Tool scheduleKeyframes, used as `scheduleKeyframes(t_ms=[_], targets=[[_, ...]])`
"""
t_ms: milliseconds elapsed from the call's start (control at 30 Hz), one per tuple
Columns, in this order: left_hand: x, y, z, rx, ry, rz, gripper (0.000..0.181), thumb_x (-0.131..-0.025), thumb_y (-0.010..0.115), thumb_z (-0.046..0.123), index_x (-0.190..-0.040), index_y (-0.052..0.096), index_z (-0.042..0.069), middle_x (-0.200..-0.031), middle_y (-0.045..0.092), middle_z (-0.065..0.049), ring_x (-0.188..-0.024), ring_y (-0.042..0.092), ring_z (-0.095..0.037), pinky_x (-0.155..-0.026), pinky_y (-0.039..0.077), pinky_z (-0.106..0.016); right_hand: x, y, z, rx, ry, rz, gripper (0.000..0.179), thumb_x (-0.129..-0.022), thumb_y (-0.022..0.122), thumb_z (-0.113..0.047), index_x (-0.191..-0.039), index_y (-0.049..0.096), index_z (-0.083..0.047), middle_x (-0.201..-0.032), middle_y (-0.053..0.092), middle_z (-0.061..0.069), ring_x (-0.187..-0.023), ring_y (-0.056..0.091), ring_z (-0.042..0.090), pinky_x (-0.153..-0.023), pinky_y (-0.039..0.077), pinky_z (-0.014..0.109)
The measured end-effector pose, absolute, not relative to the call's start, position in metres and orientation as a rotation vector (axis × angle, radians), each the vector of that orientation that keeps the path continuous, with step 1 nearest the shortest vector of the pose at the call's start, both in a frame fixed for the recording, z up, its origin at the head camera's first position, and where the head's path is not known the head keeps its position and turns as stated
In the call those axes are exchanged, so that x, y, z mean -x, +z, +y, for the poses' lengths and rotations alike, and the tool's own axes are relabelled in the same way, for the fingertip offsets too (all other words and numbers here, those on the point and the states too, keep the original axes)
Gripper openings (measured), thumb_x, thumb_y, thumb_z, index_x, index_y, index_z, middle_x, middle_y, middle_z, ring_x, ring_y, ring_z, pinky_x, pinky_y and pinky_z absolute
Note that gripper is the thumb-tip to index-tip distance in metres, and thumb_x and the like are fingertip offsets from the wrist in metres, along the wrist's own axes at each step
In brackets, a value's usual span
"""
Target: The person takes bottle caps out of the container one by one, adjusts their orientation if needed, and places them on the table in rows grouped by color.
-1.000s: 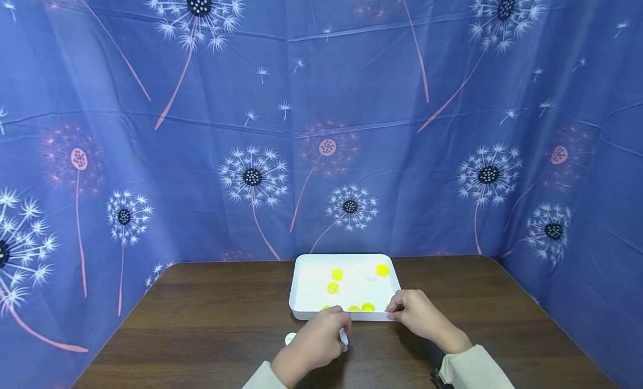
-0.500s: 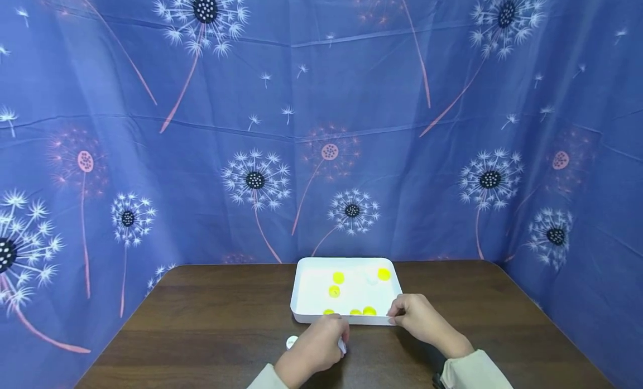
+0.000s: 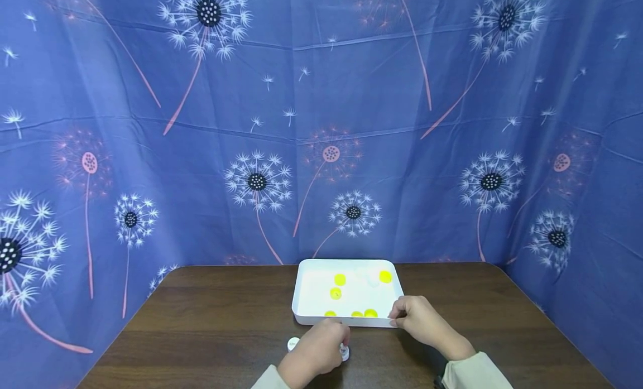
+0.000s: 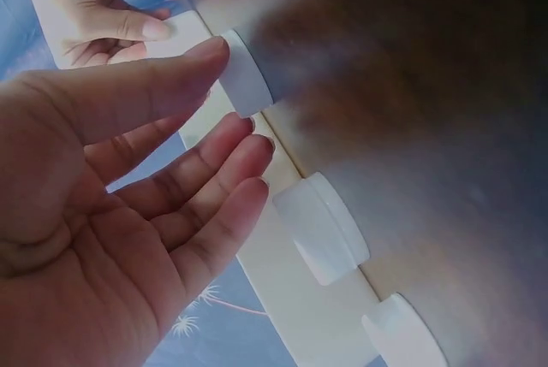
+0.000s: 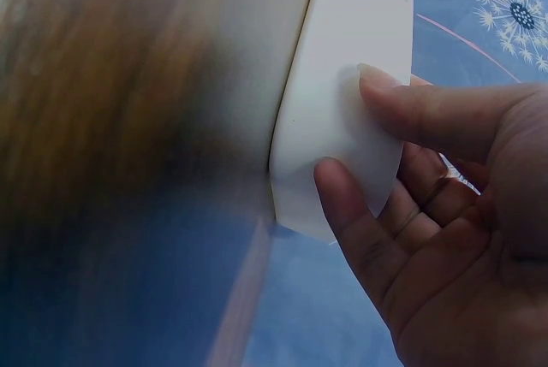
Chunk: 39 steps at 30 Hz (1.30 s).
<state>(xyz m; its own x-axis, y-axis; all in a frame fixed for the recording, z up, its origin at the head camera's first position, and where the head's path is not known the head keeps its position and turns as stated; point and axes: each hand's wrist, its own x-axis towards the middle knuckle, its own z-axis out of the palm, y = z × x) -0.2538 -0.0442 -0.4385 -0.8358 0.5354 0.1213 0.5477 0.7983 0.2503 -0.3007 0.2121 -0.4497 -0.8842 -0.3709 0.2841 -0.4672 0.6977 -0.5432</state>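
Observation:
My left hand (image 3: pixel 317 349) is low over the table, in front of the tray. Its thumb and index finger pinch a small white round tub (image 4: pixel 248 74), which stands on the wood. Its other fingers are loosely bent, touching nothing that I can make out. Beside it in the left wrist view are two more such tubs, a middle one (image 4: pixel 324 232) and a nearer one (image 4: pixel 404 334). My right hand (image 3: pixel 419 322) grips the front right corner of the white tray (image 5: pixel 342 50), thumb on the outer wall. Inside the tray lie several yellow round pieces (image 3: pixel 340 279).
A brown wooden table (image 3: pixel 226 305) carries everything. Behind it hangs a blue curtain (image 3: pixel 201 221) with dandelion prints. Faint whitish round shapes (image 3: pixel 373 282) lie in the tray near the back right yellow piece.
My left hand has lowered the white tub, which now sits flatter with its top showing. The right hand keeps hold of the tray corner. The head view has shifted slightly.

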Motion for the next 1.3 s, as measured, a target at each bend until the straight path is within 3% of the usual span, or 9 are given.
scheduleKeyframes(t_ms=[167,400,1300], targets=[[0.2536,-0.4389,-0.0432,0.958,-0.296,-2.905,0.028,-0.068,0.081,0.001,-0.089,0.077,0.018,-0.084,0.064,0.008,-0.078,0.057,-0.003,-0.075,0.05,-0.021,0.3014,-0.4509,0.2119,-0.676,0.946,-2.756,0.023,-0.074,0.08,0.007,-0.073,0.073,-0.016,-0.071,0.063,-0.012,-0.066,0.055,0.002,-0.062,0.051,0.022],[0.2552,-0.4393,-0.0427,0.952,-0.315,-2.956,0.022,-0.074,0.078,0.001,-0.086,0.078,0.019,-0.083,0.063,0.009,-0.076,0.057,-0.001,-0.074,0.051,-0.021,0.3016,-0.4518,0.2115,-0.667,0.936,-2.766,0.025,-0.074,0.079,0.007,-0.073,0.073,-0.017,-0.071,0.063,-0.013,-0.065,0.055,0.002,-0.061,0.05,0.022],[0.2585,-0.4387,-0.0476,0.926,-0.268,-2.898,0.027,-0.07,0.08,0.003,-0.089,0.078,0.022,-0.084,0.06,0.009,-0.076,0.056,-0.004,-0.072,0.05,-0.023,0.3024,-0.4487,0.2127,-0.728,0.974,-2.733,0.022,-0.074,0.079,0.008,-0.074,0.073,-0.013,-0.072,0.065,-0.009,-0.065,0.055,0.002,-0.06,0.051,0.022]])
